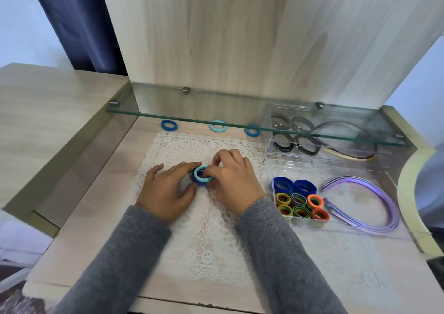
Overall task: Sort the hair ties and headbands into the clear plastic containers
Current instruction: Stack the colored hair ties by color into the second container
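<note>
Centrally on the lace mat [216,241], a stack of blue hair ties [201,175] sits between both hands: the left hand [165,189] cradles it between thumb and forefinger, while the right hand [234,184] pinches its light-blue top ring with curled fingers. Three loose ties [169,125] lie at the far edge, and the clear containers [348,229] stand to the right.

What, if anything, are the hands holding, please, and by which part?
A stack of blue hair ties on the lace mat: the right hand pinches its top rim, the left hand holds its left side.
</note>
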Available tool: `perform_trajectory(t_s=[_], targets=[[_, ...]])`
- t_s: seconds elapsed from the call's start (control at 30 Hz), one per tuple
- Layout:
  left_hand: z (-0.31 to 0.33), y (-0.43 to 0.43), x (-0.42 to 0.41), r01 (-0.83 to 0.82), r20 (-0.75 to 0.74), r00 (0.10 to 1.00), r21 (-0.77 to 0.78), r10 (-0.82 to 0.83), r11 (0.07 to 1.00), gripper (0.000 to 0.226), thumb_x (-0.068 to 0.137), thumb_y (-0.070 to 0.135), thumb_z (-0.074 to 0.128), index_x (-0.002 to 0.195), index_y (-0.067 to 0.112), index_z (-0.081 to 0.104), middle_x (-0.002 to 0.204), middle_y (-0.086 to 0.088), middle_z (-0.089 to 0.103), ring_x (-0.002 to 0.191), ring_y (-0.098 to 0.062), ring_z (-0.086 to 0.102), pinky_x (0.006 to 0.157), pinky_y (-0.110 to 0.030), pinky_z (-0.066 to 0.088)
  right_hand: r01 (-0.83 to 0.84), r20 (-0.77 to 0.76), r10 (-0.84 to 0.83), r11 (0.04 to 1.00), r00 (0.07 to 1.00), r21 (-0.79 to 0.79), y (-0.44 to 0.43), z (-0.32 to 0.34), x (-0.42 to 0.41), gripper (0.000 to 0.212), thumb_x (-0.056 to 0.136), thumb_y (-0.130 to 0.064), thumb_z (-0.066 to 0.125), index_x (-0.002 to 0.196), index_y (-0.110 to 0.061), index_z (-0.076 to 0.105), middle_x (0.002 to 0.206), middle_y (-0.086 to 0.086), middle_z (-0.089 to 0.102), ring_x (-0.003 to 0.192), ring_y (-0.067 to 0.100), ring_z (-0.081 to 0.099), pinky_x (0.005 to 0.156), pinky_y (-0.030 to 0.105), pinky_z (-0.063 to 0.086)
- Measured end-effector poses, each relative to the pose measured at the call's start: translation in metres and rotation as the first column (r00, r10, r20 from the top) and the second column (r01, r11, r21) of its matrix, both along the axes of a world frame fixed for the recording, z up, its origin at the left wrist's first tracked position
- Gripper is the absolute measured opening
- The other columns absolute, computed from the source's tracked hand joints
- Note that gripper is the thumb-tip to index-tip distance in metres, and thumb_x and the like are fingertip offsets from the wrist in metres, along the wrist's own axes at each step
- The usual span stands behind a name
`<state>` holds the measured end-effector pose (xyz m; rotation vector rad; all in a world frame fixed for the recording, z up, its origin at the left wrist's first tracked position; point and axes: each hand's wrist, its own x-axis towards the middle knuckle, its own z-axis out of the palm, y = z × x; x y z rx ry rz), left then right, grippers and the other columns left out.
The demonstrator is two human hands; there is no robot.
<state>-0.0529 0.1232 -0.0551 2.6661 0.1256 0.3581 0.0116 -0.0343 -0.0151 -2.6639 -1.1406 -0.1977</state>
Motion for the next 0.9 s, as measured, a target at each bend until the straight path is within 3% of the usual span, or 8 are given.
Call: perform_trajectory(t_s=[0.17, 0.37, 0.77, 0.9], targets=[[-0.001, -0.002, -0.002, 0.043, 0.008, 0.999, -0.052, -0.043, 0.998, 0.050, 0.088, 0.033, 0.057, 0.135, 0.041, 0.044, 0.131, 0.024, 0.054, 0.122, -0.003, 0.051, 0.110, -0.037, 0.022, -0.013, -0.097, 0.005, 0.997, 0.995, -0.081, -0.009, 0.008, -0.002, 0.027, 0.093, -0.021, 0.050, 0.118, -0.027, 0.060, 0.116, 0.000, 0.045, 0.112, 0.021, 0.035, 0.090, 0.033, 0.031], [0.001, -0.003, -0.003, 0.055, -0.002, 0.998, -0.084, -0.056, 0.995, 0.052, 0.083, 0.041, 0.047, 0.135, 0.038, 0.045, 0.127, 0.026, 0.056, 0.120, -0.003, 0.053, 0.109, -0.033, 0.021, -0.032, -0.190, 0.002, 0.987, 0.982, -0.155, -0.013, 0.017, 0.000, 0.028, 0.091, -0.030, 0.056, 0.119, -0.030, 0.059, 0.118, 0.000, 0.043, 0.113, 0.022, 0.033, 0.094, 0.035, 0.031], [-0.002, -0.001, -0.002, 0.068, -0.011, 0.998, -0.084, -0.069, 0.994, 0.051, 0.083, 0.041, 0.045, 0.134, 0.037, 0.047, 0.128, 0.024, 0.056, 0.119, -0.002, 0.052, 0.109, -0.030, 0.018, -0.108, -0.043, 0.102, 0.977, 0.994, -0.185, -0.008, 0.019, 0.001, 0.026, 0.092, -0.027, 0.055, 0.118, -0.025, 0.062, 0.116, 0.000, 0.043, 0.112, 0.022, 0.034, 0.094, 0.035, 0.029], [-0.003, 0.000, -0.002, 0.073, -0.009, 0.997, -0.073, -0.074, 0.995, 0.050, 0.083, 0.040, 0.045, 0.133, 0.036, 0.048, 0.127, 0.025, 0.055, 0.118, -0.001, 0.052, 0.107, -0.028, 0.017, -0.113, -0.077, 0.099, 0.973, 0.992, -0.199, -0.011, 0.019, 0.001, 0.035, 0.089, -0.041, 0.055, 0.118, -0.021, 0.060, 0.118, 0.001, 0.042, 0.112, 0.022, 0.033, 0.096, 0.036, 0.028]])
